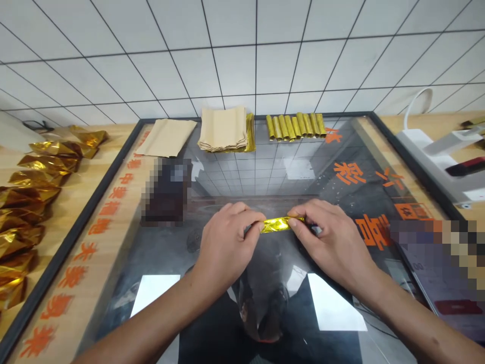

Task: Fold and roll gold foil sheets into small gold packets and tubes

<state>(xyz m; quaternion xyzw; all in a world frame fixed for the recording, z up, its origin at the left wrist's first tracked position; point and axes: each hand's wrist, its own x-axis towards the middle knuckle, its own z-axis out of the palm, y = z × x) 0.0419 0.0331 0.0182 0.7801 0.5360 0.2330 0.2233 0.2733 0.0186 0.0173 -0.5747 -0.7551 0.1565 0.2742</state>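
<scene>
Left hand (pixel 227 240) and right hand (pixel 335 237) pinch opposite ends of a gold foil piece (pixel 277 225), which I see between them over mid-tabletop (pixel 235 177), long axis left-right, roughly parallel to its far edge, neither hand nearer.

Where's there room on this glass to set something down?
The glass top looks bare between the gold rolls and the gold strip held by your left hand and right hand, and between your forearms, where only reflections show. It's crowded along the far edge, with rolls, paper stack and loose brown paper, and at left under gold foil pieces.
</scene>
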